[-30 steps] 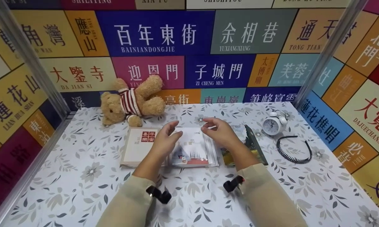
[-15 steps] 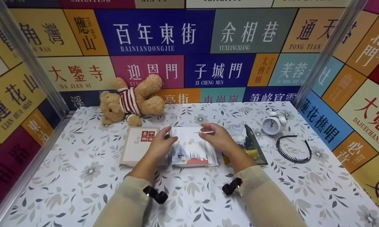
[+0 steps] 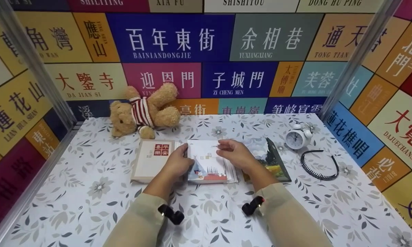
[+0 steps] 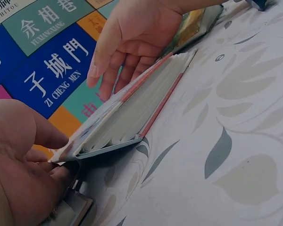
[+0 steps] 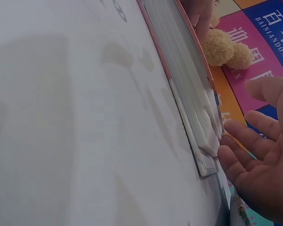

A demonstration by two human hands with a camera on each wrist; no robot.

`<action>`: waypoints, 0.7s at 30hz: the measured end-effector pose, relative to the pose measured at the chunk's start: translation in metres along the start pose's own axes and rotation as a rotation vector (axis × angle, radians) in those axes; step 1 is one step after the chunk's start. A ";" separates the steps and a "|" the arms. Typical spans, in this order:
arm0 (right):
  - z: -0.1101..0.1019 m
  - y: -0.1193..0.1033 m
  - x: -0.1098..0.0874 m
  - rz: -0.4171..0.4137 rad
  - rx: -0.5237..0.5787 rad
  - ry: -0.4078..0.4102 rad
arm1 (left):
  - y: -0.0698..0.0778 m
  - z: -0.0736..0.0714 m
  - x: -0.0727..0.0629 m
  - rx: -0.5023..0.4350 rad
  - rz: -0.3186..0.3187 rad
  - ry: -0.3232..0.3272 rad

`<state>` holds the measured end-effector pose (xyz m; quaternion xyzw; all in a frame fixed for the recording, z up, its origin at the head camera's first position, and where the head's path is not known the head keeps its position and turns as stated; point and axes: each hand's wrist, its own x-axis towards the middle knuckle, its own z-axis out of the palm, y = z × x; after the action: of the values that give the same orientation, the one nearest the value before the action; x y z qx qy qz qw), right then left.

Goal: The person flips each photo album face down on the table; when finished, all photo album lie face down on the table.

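A book (image 3: 207, 166) with a white cover, a blue-and-red picture along its bottom and pale pages lies in the middle of the table. My left hand (image 3: 176, 162) is at its left side. In the left wrist view, the left thumb and fingers (image 4: 51, 176) pinch the spine corner, thumb above and fingers below. My right hand (image 3: 238, 155) hovers over the book's right part, palm turned inward. As the right wrist view shows, its loosely bent fingers (image 5: 247, 136) reach the free page edge, with the thumb held apart above.
A beige book (image 3: 147, 164) with red squares lies left of it, a landscape-covered book (image 3: 274, 159) right. Behind, a teddy bear (image 3: 142, 111) in a striped top lies on its side. A white alarm clock (image 3: 297, 137) and black headband (image 3: 305, 168) sit on the right.
My left hand has come down onto the book's left edge and now pinches it. My right hand has lowered slightly over the right side. The other things stay put.
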<state>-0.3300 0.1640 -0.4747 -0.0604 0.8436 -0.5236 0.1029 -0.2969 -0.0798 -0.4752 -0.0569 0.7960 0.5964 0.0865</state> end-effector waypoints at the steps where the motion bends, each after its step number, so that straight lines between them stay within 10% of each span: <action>1: 0.000 -0.001 -0.001 0.005 0.011 -0.005 | 0.000 0.000 0.000 -0.023 -0.010 -0.005; 21: 0.004 -0.015 -0.007 0.007 0.096 -0.095 | 0.009 -0.005 -0.001 -0.455 0.003 -0.036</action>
<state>-0.3222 0.1553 -0.4623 -0.0772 0.8117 -0.5599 0.1472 -0.2979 -0.0825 -0.4653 -0.0631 0.6394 0.7616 0.0850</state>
